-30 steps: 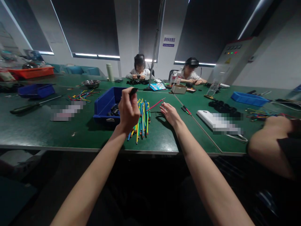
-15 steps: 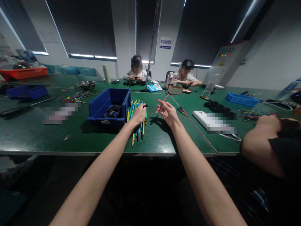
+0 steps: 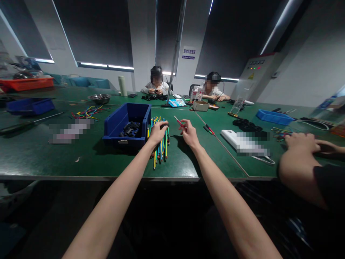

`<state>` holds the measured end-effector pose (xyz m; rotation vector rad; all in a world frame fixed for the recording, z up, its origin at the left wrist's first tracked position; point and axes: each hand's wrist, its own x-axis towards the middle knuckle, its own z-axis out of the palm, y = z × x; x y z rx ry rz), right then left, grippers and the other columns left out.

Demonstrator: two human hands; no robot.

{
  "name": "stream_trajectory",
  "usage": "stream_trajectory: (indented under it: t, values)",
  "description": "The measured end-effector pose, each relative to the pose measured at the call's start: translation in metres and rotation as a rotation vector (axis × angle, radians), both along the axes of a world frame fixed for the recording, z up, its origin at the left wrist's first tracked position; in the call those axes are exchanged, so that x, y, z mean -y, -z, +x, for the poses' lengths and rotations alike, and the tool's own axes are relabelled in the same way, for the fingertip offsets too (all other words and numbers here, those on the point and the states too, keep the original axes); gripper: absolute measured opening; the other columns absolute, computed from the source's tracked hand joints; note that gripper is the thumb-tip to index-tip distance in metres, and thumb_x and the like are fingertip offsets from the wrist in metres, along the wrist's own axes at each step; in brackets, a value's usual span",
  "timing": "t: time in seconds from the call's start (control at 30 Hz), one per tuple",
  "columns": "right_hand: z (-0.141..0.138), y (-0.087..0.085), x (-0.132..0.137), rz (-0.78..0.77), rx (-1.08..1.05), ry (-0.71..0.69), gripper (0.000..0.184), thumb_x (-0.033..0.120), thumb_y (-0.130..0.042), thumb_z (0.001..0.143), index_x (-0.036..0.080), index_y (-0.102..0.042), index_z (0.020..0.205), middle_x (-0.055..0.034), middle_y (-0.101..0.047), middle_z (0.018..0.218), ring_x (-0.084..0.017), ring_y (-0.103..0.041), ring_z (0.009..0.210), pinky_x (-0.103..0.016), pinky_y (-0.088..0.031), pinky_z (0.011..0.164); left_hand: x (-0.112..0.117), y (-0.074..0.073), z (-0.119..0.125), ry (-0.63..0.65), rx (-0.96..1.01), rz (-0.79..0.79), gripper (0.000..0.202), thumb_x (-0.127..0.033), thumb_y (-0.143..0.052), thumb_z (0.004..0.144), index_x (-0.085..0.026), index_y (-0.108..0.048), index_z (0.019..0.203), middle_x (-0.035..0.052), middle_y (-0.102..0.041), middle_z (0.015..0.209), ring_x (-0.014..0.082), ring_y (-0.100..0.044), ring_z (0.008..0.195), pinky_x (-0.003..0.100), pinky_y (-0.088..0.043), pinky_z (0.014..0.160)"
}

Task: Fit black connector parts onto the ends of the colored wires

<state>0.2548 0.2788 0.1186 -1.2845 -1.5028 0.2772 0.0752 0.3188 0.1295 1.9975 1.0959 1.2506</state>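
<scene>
My left hand point(image 3: 158, 133) is closed on a small black plastic piece point(image 3: 165, 125), just above a bundle of yellow, green and blue wires point(image 3: 161, 153). In my right hand point(image 3: 189, 133), a short red wire point(image 3: 180, 122) is pinched, its metal end pointing up and to the left toward the black piece. The two are apart. Left of the wires stands a blue bin point(image 3: 124, 142) holding several black plastic pieces point(image 3: 130, 129).
A red and black wire piece point(image 3: 209, 130) lies right of my hand, near a white power bank point(image 3: 228, 136). A co-worker's arm point(image 3: 299, 158) rests at the right. Two people sit across the table. A screwdriver point(image 3: 24, 124) lies at the left.
My right hand has turned the red wire, so its metal end now points up-left instead of down-left. My left hand still holds the black piece, slightly lower in view.
</scene>
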Motion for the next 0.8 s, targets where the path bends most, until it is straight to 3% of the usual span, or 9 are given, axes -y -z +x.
stream_trajectory:
  t: [0.1,0.2,0.33,0.43,0.57,0.8]
  values:
    - [0.0013,0.0036,0.0004,-0.024,0.165,0.043,0.033,0.021,-0.043,0.08,0.02,-0.056,0.11,-0.0019,-0.064,0.08,-0.016,-0.058,0.07,-0.03,-0.045,0.073,-0.0052,0.0033,0.0003,0.011,0.077,-0.069,0.027,-0.017,-0.056,0.083,-0.014,-0.07,0.106,0.0096,-0.07,0.11,0.018,-0.066,0.099,0.031,-0.049,0.094]
    - [0.0018,0.0039,0.0004,-0.033,0.205,0.095,0.026,0.028,-0.045,0.083,0.02,-0.064,0.099,-0.0016,-0.062,0.072,-0.016,-0.055,0.066,-0.028,-0.043,0.067,-0.0087,0.0062,0.0013,0.018,0.144,-0.146,0.027,-0.018,-0.055,0.083,-0.012,-0.07,0.105,0.0101,-0.073,0.1,0.0172,-0.069,0.082,0.03,-0.054,0.081]
    - [-0.0007,0.0025,0.0025,-0.004,0.222,0.055,0.028,0.037,-0.048,0.085,0.019,-0.068,0.092,-0.0001,-0.059,0.066,-0.014,-0.052,0.06,-0.026,-0.039,0.06,-0.0091,0.0075,0.0026,-0.013,0.228,-0.183,0.023,-0.016,-0.057,0.082,-0.014,-0.071,0.1,0.0081,-0.073,0.091,0.016,-0.069,0.074,0.028,-0.054,0.075]
    - [-0.0039,0.0013,0.0053,0.019,0.228,0.023,0.027,0.036,-0.05,0.085,0.018,-0.07,0.091,0.0002,-0.059,0.065,-0.013,-0.05,0.059,-0.025,-0.037,0.058,-0.0085,0.0077,0.0018,-0.011,0.223,-0.146,0.023,-0.014,-0.057,0.082,-0.014,-0.072,0.098,0.0087,-0.073,0.095,0.017,-0.069,0.079,0.031,-0.054,0.079]
    - [-0.0059,0.0005,0.0072,0.054,0.262,-0.017,0.024,0.032,-0.052,0.085,0.018,-0.07,0.091,-0.001,-0.063,0.072,-0.013,-0.052,0.062,-0.025,-0.04,0.061,-0.0076,0.0084,-0.0006,0.01,0.148,0.008,0.023,-0.011,-0.058,0.08,-0.016,-0.073,0.097,0.0089,-0.071,0.106,0.0194,-0.064,0.101,0.034,-0.048,0.096]
    - [-0.007,0.0005,0.0081,0.127,0.473,0.018,0.021,0.028,-0.051,0.089,0.024,-0.069,0.099,-0.0039,-0.065,0.088,-0.016,-0.058,0.075,-0.027,-0.043,0.07,-0.0018,0.0066,0.0001,0.143,0.024,0.091,0.034,-0.002,-0.053,0.077,-0.018,-0.071,0.101,0.0079,-0.069,0.109,0.0192,-0.061,0.108,0.035,-0.047,0.099]
